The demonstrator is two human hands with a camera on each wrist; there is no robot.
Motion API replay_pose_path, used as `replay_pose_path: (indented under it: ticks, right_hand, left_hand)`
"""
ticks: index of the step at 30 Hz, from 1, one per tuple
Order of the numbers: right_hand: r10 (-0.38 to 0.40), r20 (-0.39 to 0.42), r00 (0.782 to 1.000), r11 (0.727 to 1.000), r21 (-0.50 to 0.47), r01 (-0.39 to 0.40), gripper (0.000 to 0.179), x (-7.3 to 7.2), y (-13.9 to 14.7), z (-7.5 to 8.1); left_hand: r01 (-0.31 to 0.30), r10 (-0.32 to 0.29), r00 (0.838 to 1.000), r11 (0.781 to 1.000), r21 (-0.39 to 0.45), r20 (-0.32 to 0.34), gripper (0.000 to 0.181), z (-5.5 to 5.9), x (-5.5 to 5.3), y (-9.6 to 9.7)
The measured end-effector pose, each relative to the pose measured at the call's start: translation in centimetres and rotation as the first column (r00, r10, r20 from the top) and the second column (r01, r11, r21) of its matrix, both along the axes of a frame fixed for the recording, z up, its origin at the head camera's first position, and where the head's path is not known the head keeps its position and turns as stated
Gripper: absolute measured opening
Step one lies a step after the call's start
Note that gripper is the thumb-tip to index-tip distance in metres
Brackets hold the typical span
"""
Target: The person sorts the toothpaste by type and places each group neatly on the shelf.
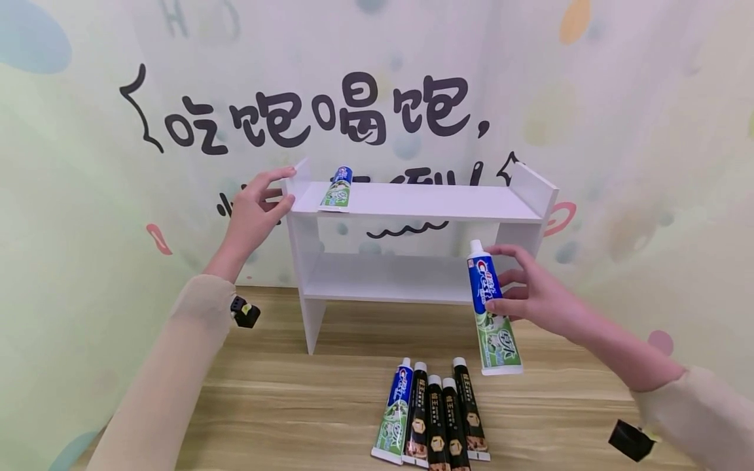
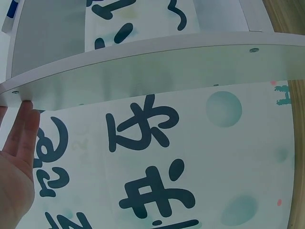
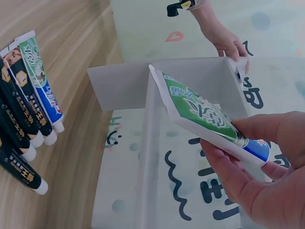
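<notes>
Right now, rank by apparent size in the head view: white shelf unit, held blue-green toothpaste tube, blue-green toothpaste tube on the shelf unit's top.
White shelf unit
Held tube
Tube on top, looking smallest, seemingly farther away

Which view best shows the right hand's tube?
The head view: it shows the tube nearly whole, white cap to crimped end. The right wrist view shows it foreshortened and partly covered; the left wrist view misses it.

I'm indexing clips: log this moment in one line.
left hand: touching shelf side; right hand: holding Crest tube; top board: similar tube; table: another Crest tube, four black tubes
</notes>
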State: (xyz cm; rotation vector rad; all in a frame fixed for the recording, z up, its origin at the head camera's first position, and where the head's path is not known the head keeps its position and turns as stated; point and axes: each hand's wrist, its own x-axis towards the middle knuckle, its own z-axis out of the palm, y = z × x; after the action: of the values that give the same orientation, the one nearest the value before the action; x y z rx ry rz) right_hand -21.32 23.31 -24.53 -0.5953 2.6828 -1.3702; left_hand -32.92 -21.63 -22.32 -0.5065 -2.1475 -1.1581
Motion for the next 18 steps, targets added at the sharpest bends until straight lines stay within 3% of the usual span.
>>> replay_pose_path:
  ticks: [10,18]
  right_hand:
    - [-0.015,-0.035,0.999,0.999,0.034,0.016,0.085,-0.1,-0.3,3.1]
    - [-0.008,0.0,1.0,0.999,0.046,0.008,0.081,-1.5,-1.0,6.0]
  left_hand:
    - [0.021,-0.021,1.0,1.0,-0.008,-0.019,0.042,-0.1,-0.2,0.2]
    - [0.0,0.0,1.0,1.0,-0.007,-0.006,0.041,0.0,-0.1,0.1]
